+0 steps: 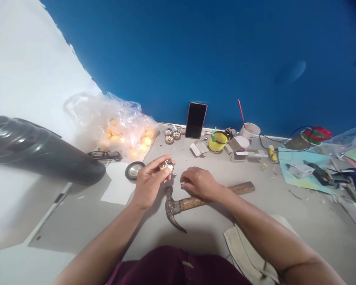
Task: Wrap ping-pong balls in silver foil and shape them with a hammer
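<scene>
Between the thumb and fingers of my left hand [150, 180] is a small shiny patterned ball [167, 166]. My right hand [199, 183] is just to the right of it, fingers curled together over the table; whatever they pinch is too small to make out. Below my right hand lies a claw hammer [173, 207], its wooden handle [245, 188] passing under the wrist and pointing right. A round dark-rimmed lid [134, 170] rests left of my left hand on white paper [115, 190]. Three similar balls [169, 138] sit farther back near the wall.
A plastic bag of yellow-orange things [115, 130] and glasses [105, 154] are at the left, beside a large grey cylinder [44, 154]. A phone [196, 120], yellow cup [218, 142] and white cup [250, 130] stand at the back. Cloth [249, 253] lies near my right forearm.
</scene>
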### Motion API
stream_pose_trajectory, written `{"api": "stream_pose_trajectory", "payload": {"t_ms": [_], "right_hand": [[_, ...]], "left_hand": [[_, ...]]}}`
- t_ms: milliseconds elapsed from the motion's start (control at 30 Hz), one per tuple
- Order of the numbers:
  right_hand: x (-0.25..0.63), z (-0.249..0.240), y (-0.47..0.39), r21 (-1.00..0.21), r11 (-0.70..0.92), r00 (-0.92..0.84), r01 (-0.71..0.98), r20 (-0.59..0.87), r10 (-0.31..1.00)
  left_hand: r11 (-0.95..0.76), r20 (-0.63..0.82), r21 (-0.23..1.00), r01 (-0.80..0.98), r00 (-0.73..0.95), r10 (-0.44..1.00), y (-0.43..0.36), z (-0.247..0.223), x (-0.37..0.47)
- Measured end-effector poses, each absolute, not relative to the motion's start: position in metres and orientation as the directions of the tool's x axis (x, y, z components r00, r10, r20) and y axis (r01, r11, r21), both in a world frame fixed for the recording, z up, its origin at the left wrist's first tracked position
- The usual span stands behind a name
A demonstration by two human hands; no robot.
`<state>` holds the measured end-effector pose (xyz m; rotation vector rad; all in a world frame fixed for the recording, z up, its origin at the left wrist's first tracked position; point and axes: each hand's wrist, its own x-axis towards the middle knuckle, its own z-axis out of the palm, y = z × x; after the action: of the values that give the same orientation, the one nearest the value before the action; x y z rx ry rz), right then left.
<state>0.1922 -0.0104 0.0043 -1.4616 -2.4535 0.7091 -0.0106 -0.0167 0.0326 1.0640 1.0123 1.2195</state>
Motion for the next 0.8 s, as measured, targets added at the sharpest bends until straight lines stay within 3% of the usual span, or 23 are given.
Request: {"api": "stream_pose_trajectory", "payload": {"t_ms": [167,300,433,667,800], "right_hand": [[0.189,0.013,-0.016,-0.422,0.420,-0.499,0.803,-0.093,0.861],[0.184,0.032,-0.031,-0.456,0.527,-0.655,0.717,-0.184,0.733],[0.178,0.041,-0.041,-0.341,0.618,-0.702,0.709,-0.253,0.666],[0.172,0.031,-0.045,-0.253,0.641,-0.689,0.725,-0.270,0.672],[0.179,0.038,-0.045,-0.312,0.615,-0.682,0.724,-0.189,0.707]], "left_hand": [[0.111,-0.085,0.951,-0.289,0.101,0.991,-0.017,0.045,-0.011],[0.134,-0.108,0.935,-0.328,0.097,0.989,-0.016,0.050,-0.013],[0.118,-0.088,0.935,-0.334,0.104,0.991,-0.017,0.050,-0.016],[-0.008,0.017,0.990,-0.140,0.069,0.997,-0.022,0.059,-0.026],[0.003,-0.002,0.999,0.054,-0.020,1.000,-0.025,0.064,-0.037]]}}
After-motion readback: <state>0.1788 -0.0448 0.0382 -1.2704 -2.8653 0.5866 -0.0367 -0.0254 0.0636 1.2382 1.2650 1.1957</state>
